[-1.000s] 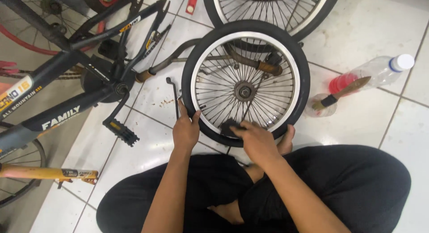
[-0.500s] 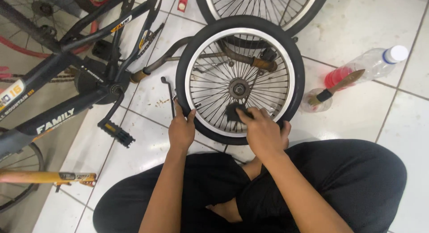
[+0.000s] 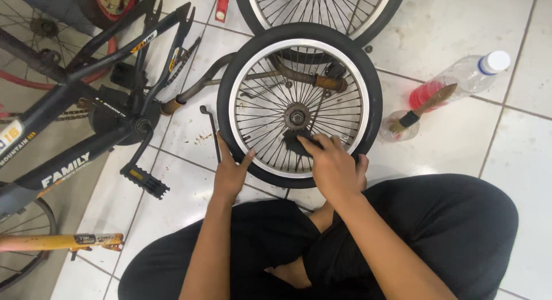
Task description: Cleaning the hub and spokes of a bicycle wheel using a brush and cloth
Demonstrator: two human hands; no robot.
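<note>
The small bicycle wheel (image 3: pixel 299 104) lies flat on the white tiled floor (image 3: pixel 460 139), right in front of the person's crossed legs in black trousers (image 3: pixel 437 231). The left hand (image 3: pixel 230 172) grips the near-left edge of the wheel, thumb hooked over the black tyre and rim, fingers wrapped underneath. The right hand (image 3: pixel 332 165) reaches in over the spokes on the near side, fingers pressed together on a dark rag (image 3: pixel 294 143) just below the hub (image 3: pixel 296 116); how tightly it pinches the cloth I cannot tell.

Just left of the wheel, a thin black metal lever (image 3: pixel 211 127) lies on the tiles, close by the left hand. Further left, the black bicycle frame (image 3: pixel 80 127) rests on its side, its pedal (image 3: pixel 145 181) pointing towards the person. Beyond the wheel sits a larger wheel (image 3: pixel 322 7), partly out of view. Right of the wheel, a brush (image 3: pixel 422 107) stands in a small clear cup (image 3: pixel 397 129), and a plastic bottle (image 3: pixel 460 79) with red liquid lies just behind it.
</note>
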